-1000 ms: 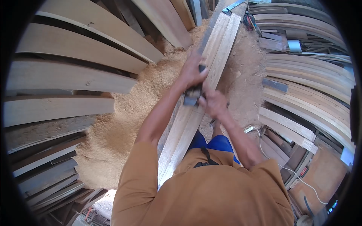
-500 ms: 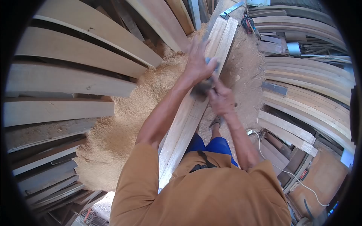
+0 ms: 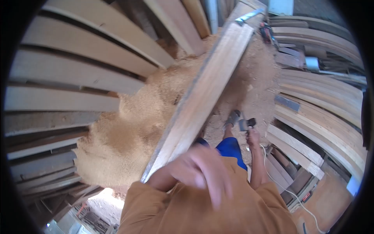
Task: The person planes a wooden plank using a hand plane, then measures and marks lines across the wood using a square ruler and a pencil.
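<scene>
Close to the camera, in front of my brown shirt, my left hand (image 3: 202,165) is blurred; its fingers hang loose and stretched, with nothing visible in them. Low at my right side, my right hand (image 3: 253,137) is closed around a dark hand tool (image 3: 245,124) with a flat grey side, shaped like a planer; its details are too small to make out. The tool is apart from the wood, beside my foot. Long pale boards (image 3: 212,84) lie side by side on a beam, slanting from near my left elbow to the far end.
A metal square (image 3: 249,16) rests at the boards' far end, near a dark red-and-black object (image 3: 267,33). Sawdust (image 3: 136,121) covers the floor. Planks (image 3: 78,74) stand at the left; stacked lumber (image 3: 319,107) lines the right. A white cord (image 3: 288,190) runs along the right.
Both hands were together on the tool over the boards. The left hand has come off and back toward my body; the right has carried the tool down to my right side.
</scene>
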The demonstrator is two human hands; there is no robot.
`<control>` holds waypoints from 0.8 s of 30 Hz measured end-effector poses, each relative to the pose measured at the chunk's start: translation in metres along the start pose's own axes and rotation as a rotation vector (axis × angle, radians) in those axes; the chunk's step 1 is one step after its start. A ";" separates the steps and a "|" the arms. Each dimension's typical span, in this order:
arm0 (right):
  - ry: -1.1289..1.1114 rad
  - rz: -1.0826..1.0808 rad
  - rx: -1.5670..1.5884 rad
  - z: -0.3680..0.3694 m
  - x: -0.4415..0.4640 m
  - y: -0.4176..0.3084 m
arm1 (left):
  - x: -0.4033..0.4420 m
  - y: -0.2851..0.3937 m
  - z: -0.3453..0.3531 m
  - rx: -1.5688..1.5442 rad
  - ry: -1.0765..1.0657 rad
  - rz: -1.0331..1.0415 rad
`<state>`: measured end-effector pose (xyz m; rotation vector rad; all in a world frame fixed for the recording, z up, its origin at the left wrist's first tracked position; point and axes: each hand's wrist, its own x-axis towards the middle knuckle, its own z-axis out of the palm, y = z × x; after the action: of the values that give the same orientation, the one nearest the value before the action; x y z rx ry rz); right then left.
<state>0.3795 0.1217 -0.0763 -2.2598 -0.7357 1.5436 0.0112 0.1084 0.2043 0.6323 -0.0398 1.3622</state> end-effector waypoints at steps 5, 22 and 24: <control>-0.090 -0.064 -0.191 -0.024 0.055 0.009 | -0.051 -0.004 -0.086 1.881 0.589 -0.689; 0.090 -0.263 -1.142 -0.182 0.187 -0.093 | -0.106 -0.102 -0.148 2.493 0.729 -0.962; -0.034 -0.342 -0.978 -0.180 0.223 -0.060 | -0.106 -0.104 -0.146 2.486 0.757 -0.960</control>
<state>0.5966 0.3043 -0.1491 -2.4590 -2.1116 1.1686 0.0333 0.0710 0.0008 1.5922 2.4769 -0.1236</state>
